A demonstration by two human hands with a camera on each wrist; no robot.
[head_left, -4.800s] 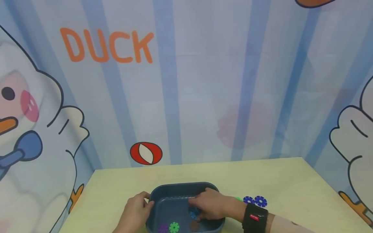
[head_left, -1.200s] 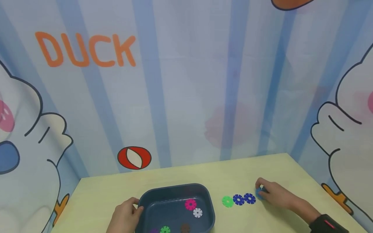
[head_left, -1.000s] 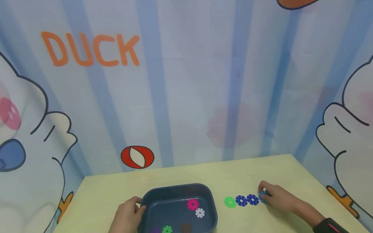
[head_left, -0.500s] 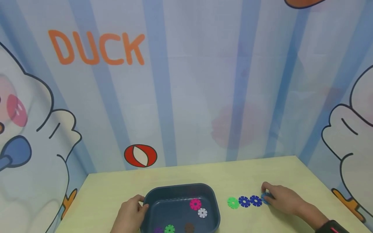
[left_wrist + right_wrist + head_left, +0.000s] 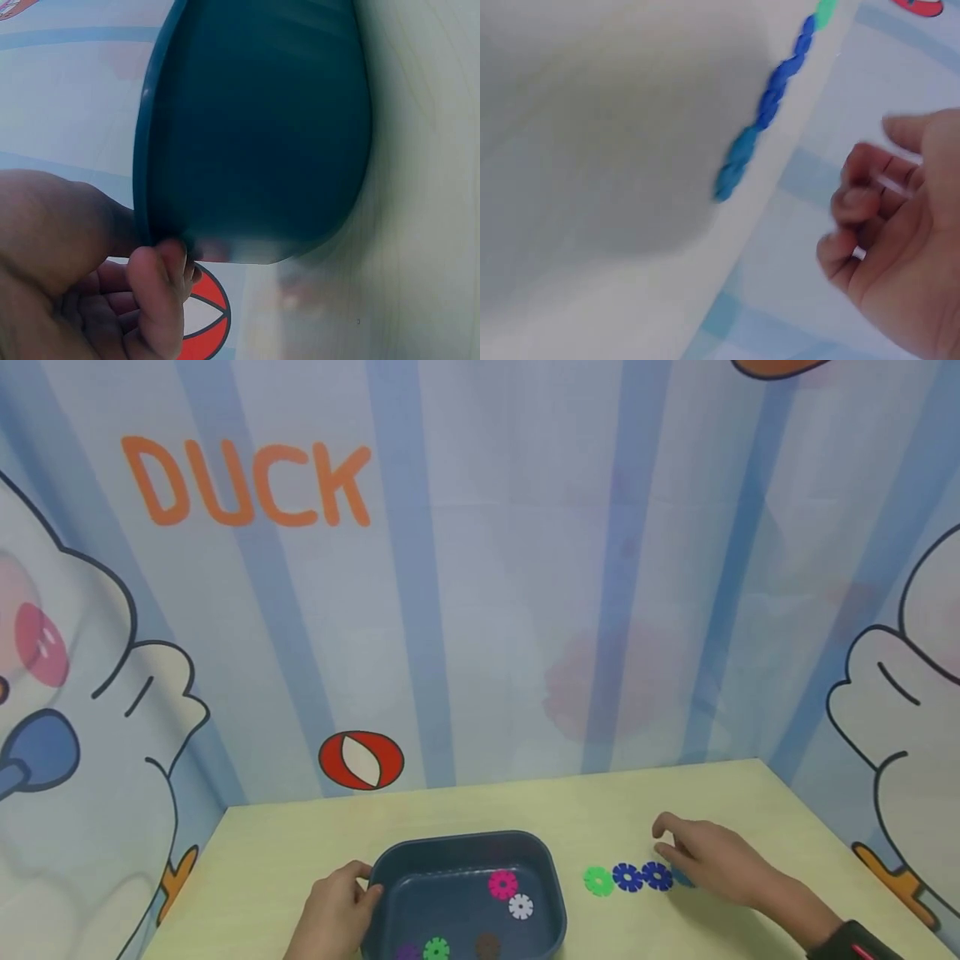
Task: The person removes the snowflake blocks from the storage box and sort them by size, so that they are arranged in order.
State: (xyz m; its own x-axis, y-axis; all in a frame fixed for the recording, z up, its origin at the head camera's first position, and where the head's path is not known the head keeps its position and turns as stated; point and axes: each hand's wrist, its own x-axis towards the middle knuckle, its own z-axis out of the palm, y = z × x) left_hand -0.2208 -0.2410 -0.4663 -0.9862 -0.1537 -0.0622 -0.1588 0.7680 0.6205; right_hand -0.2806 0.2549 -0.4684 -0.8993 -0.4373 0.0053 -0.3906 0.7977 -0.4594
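Note:
My left hand point(image 5: 333, 910) pinches the left rim of a dark blue plastic tray point(image 5: 465, 839), thumb on one side and fingers on the other; the left wrist view shows this grip at the tray's corner point(image 5: 255, 135). My right hand point(image 5: 720, 860) hovers above the row on the table, holding nothing, its fingers loosely bent. Beneath it lies a light blue snowflake disc point(image 5: 736, 163), partly hidden by the hand in the head view. To its left, in line, are two dark blue snowflake discs point(image 5: 642, 877) and a light green one point(image 5: 598, 882).
Inside the tray lie a pink disc point(image 5: 502, 885), a white disc point(image 5: 521, 907), a green disc point(image 5: 437, 949), a brown disc point(image 5: 487, 946) and a purple disc point(image 5: 408, 952). A printed curtain point(image 5: 510, 610) rises behind the pale table point(image 5: 315, 827).
My right hand took a light blue disc from the tray, set it at the right end of the row and has now let go and lifted off. My left hand stays on the rim.

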